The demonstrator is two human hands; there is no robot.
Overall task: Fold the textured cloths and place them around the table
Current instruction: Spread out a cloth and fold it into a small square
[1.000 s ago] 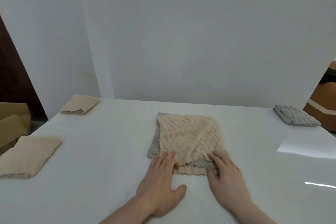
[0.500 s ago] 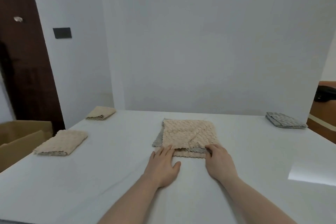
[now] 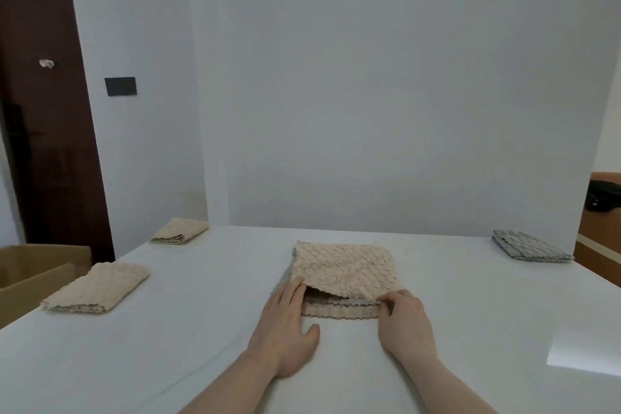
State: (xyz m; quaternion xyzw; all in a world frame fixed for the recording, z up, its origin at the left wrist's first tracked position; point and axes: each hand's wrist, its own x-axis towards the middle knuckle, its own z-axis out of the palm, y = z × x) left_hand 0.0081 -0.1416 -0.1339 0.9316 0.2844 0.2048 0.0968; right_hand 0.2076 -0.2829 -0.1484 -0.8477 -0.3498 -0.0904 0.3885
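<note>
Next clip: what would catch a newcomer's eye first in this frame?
The beige textured cloth at the table's centre, lying over a grey one, with both bare hands at its near edge: the left hand has fingers tucked under the top layer, and the right hand pinches the right corner. Then the folded cloths already set out: two beige cloths along the left edge and a grey folded cloth at the far right.

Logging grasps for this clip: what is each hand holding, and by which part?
The right hand pinches the beige cloth at its near right corner. The left hand lies flat with its fingertips under the near left edge, no grip.
</note>
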